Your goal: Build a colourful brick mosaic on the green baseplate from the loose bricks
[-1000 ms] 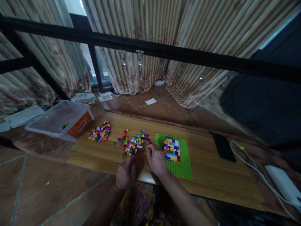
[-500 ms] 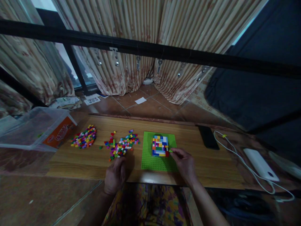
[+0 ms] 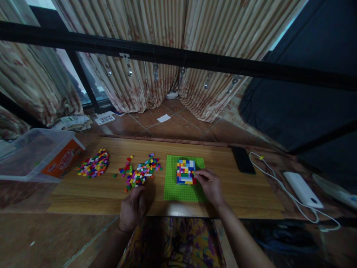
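Note:
A green studded baseplate lies on the wooden table. On it stands a block of multicoloured toy bricks, built in white, blue, red and yellow. My right hand reaches in from the right, its thumb and index finger pinched at the block's right side; the small green brick between them is mostly hidden now. My left hand rests curled at the table's near edge, just below a loose brick pile. Whatever its fingers may hold is out of sight.
Another brick pile lies farther left, near a clear plastic bin with an orange label. At the table's right sits a black phone. Beyond it are a white power bank and a white cable.
My right hand has moved left with the green brick, from beside the block to its right edge. My left hand stays curled by the pile. The whole view has shifted slightly.

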`<state>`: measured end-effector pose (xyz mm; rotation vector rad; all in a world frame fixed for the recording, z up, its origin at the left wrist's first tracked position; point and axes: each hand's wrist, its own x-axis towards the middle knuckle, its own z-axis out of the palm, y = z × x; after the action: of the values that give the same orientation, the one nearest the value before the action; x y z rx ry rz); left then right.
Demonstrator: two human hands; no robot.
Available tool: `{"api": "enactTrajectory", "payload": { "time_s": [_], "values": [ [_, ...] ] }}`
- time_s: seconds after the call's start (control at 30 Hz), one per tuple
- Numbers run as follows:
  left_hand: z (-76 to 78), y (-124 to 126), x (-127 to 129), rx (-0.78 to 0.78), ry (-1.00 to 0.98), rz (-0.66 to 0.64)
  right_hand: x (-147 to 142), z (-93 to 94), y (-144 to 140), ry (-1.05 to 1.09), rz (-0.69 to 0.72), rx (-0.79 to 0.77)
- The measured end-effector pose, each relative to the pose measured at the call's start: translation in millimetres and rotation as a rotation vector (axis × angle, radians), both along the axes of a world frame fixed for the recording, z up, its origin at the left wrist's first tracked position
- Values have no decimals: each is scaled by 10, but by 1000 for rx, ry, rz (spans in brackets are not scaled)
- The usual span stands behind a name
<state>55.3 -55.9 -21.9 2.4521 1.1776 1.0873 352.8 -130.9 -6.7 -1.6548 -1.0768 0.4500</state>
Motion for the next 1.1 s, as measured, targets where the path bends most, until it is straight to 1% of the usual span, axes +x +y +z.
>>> {"api": "enactTrajectory", "payload": {
  "time_s": [0.13, 0.4, 0.6, 0.7, 0.87, 1.1],
  "values": [
    [-13, 0, 0, -15, 10, 10, -2, -71, 6, 70, -29, 14],
    [-23, -3, -7, -19, 1, 7, -51, -30, 10, 134, -33, 26],
    [4, -7, 0, -6, 11, 0, -64, -53, 38, 162, -50, 21],
    [0, -6, 4, -20, 23, 14, -62, -52, 67, 248, -69, 2],
    [-15, -4, -2, -57, 36, 15, -60, 15, 128, 493, -132, -68],
    [-38, -9, -9, -75, 31, 12, -26, 48, 163, 532, -131, -148]
  ]
}}
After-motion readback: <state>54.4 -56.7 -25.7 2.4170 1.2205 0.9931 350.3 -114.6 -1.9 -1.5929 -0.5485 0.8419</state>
